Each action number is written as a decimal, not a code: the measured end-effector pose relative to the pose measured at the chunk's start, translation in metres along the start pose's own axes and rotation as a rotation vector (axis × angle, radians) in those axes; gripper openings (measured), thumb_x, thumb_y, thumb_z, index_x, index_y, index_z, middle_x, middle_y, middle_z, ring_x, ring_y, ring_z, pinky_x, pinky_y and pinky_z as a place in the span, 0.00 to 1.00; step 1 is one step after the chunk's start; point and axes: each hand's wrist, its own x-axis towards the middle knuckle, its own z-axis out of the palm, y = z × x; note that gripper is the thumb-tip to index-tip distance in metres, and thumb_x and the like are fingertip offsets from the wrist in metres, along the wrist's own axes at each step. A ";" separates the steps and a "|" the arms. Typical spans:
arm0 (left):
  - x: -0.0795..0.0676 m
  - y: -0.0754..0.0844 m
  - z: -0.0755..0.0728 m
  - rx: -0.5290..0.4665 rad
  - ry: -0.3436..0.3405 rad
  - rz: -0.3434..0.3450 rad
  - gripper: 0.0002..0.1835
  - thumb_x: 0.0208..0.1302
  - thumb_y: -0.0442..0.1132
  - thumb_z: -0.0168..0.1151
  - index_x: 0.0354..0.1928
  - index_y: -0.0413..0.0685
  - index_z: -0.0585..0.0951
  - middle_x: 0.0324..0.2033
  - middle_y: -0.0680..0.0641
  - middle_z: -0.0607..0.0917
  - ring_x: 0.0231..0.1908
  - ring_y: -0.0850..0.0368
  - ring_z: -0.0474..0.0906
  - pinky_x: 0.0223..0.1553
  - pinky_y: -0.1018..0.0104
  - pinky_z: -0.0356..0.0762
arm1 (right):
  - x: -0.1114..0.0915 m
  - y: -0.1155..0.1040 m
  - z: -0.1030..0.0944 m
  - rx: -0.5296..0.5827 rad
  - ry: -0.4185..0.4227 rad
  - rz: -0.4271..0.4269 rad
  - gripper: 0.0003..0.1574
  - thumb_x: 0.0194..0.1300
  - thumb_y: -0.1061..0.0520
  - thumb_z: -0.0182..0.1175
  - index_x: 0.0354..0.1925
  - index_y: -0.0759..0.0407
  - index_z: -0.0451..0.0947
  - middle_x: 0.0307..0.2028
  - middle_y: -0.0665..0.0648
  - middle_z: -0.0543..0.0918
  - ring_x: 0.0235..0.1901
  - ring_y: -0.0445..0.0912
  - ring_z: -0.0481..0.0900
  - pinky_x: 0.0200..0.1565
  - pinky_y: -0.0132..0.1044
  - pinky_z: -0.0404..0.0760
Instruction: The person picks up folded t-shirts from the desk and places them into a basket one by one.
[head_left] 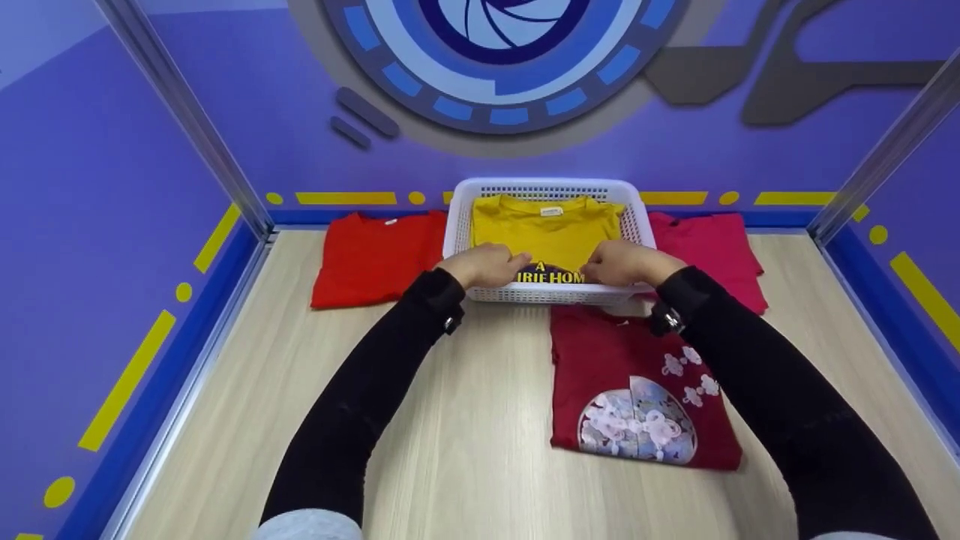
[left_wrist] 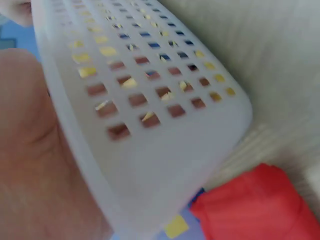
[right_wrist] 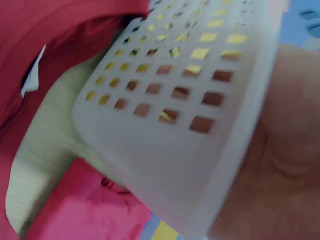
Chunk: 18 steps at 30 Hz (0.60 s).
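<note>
The pale wood table (head_left: pixel 465 420) meets a purple back wall (head_left: pixel 255 127) just behind the white basket (head_left: pixel 525 295), while toward the person its surface shows between the two black sleeves (head_left: pixel 360 397), left of a folded dark red shirt (head_left: pixel 622 352). A red shirt (head_left: pixel 375 259) lies just left of the basket and a pink shirt (head_left: pixel 709 255) just right; the dark red one lies directly in front, partly under the right forearm.

The basket holds a folded yellow shirt (head_left: pixel 547 236), its collar toward the wall and dark print near the front; yellow cloth shows through the slots.

The left hand (head_left: pixel 487 265) and right hand (head_left: pixel 621 262) reach over the basket's front corners onto the shirt, flanking its lettering. Whether either grip pinches cloth or only presses cannot be told, since the fingertips are hidden.
</note>
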 end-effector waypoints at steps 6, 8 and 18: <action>-0.024 0.030 0.015 0.082 0.429 0.296 0.15 0.87 0.46 0.56 0.39 0.51 0.87 0.33 0.53 0.85 0.38 0.57 0.80 0.50 0.62 0.83 | -0.046 -0.013 -0.003 0.160 0.376 -0.129 0.23 0.86 0.49 0.57 0.39 0.60 0.92 0.36 0.61 0.93 0.25 0.43 0.79 0.30 0.33 0.79; -0.038 0.045 0.024 0.110 0.479 0.379 0.13 0.86 0.44 0.57 0.46 0.50 0.89 0.39 0.52 0.90 0.44 0.56 0.85 0.55 0.62 0.85 | -0.068 -0.016 0.001 0.170 0.407 -0.161 0.22 0.86 0.49 0.58 0.38 0.57 0.91 0.33 0.58 0.91 0.22 0.44 0.78 0.27 0.33 0.78; -0.058 0.080 0.101 0.391 0.322 0.498 0.13 0.84 0.46 0.60 0.50 0.49 0.90 0.45 0.50 0.89 0.47 0.53 0.86 0.53 0.61 0.85 | -0.130 0.030 0.040 -0.020 0.111 -0.085 0.09 0.77 0.54 0.69 0.45 0.59 0.91 0.31 0.51 0.86 0.28 0.42 0.78 0.33 0.37 0.78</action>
